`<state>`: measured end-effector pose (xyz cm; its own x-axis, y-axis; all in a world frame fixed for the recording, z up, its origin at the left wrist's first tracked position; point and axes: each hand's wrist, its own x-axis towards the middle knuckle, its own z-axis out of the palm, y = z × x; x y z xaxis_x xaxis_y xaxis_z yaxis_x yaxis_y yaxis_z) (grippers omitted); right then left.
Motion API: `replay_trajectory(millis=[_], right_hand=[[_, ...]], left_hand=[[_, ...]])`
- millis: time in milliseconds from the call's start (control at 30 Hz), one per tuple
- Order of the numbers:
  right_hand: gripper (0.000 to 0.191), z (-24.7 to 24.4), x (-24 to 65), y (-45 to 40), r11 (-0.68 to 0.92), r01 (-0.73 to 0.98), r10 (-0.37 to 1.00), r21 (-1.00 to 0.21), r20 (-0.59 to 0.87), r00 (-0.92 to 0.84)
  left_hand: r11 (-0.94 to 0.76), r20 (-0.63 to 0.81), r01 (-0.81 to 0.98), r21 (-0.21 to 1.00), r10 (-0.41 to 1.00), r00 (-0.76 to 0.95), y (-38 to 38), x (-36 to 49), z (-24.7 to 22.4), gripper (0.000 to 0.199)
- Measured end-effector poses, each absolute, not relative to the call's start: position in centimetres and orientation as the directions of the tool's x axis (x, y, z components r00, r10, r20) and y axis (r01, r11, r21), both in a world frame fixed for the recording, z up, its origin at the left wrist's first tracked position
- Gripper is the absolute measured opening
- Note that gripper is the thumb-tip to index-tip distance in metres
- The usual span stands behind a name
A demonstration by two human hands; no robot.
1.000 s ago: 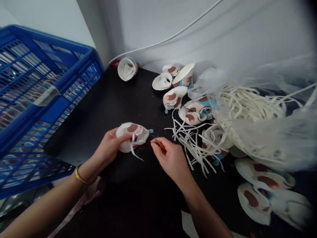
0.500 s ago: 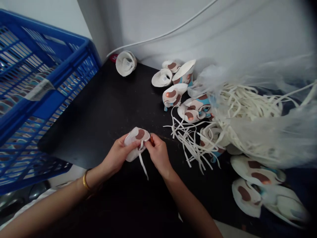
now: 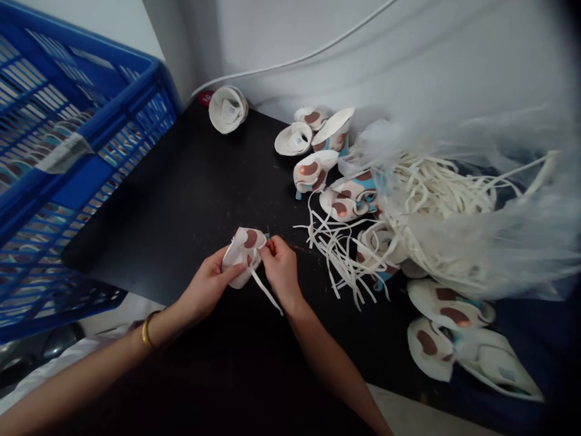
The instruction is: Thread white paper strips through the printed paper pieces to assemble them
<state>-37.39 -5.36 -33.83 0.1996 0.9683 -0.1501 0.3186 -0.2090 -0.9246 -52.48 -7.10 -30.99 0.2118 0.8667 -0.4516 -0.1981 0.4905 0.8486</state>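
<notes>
My left hand [image 3: 211, 283] grips a small white shoe upper with brown patches [image 3: 236, 266] by its left side. At the upper's right edge, my right hand [image 3: 280, 266] is closed, its thumb and finger at the fabric. A small orange-brown item [image 3: 271, 244] shows at the right hand's fingers; what it is I cannot make out. One white strap [image 3: 267, 292] hangs from the upper toward the lower right. Both hands are above the black table [image 3: 172, 206]. To their right lies a loose heap of white straps [image 3: 338, 257].
A blue crate [image 3: 82, 181] with stacked pieces stands at the left. Cupped white pieces [image 3: 226, 112] sit at the table's back corner. More patched uppers [image 3: 313, 169] lie right of centre and lower right. A clear plastic bag [image 3: 490, 254] holds many straps [image 3: 436, 188].
The view has shifted slightly. The upper is tilted differently in my left hand, my right hand has moved up along its edge, and the hanging strap now slants further right.
</notes>
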Motion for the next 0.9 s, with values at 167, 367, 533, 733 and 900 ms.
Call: replay_trajectory(millis=[167,367,533,733,900], right_hand=[[0.020,-34.1,-37.3,-5.3,-0.206,0.260,0.969,-0.943,-0.159,0.190],[0.035,-32.3,-36.0,-7.1,-0.015,0.418,0.993,-0.908,0.036,0.116],[0.026,-31.2,-35.9,-8.6,0.290,0.446,0.957,-0.847,0.247,-0.154],[0.015,-30.3,-37.3,-8.2,0.301,0.313,0.950,-0.901,0.255,-0.179],[0.017,-29.3,-37.4,-8.3,0.280,0.279,0.953,-0.919,0.230,-0.198]], left_hand=[[0.529,-0.495,-0.325,0.784,0.849,0.186,-6.9,-52.7,-31.3,0.033],[0.556,-0.548,-0.401,0.729,0.824,0.146,-5.6,-53.2,-30.4,0.030],[0.553,-0.523,-0.370,0.746,0.831,0.189,-4.7,-53.6,-30.2,0.029],[0.523,-0.482,-0.289,0.802,0.852,0.202,-5.6,-53.3,-30.0,0.027],[0.529,-0.475,-0.295,0.796,0.848,0.236,-5.8,-53.1,-30.0,0.027]])
